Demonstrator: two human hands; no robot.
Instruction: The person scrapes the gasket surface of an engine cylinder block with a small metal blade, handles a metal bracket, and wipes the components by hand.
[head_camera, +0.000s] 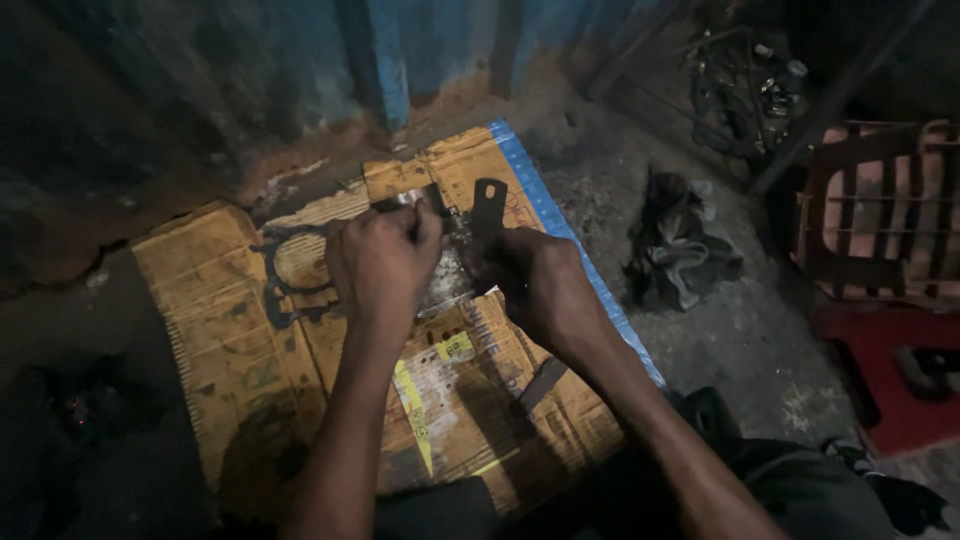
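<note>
We grip a small metal part (455, 265) with our left hand (380, 265) and right hand (535, 285) closed on it above the flattened cardboard (230, 340), while the ring-shaped gasket (285, 270) lies unfitted beside it.

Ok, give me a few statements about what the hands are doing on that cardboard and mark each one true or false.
1. Both hands grip a metal part over the cardboard. True: the left hand and right hand close on the metal part.
2. A rag lies left of the cardboard. False: the rag lies to its right.
3. A flat gasket lies on the cardboard by the left hand. True: the gasket is there.
4. The crate on the right is blue. False: the crate is reddish.
</note>
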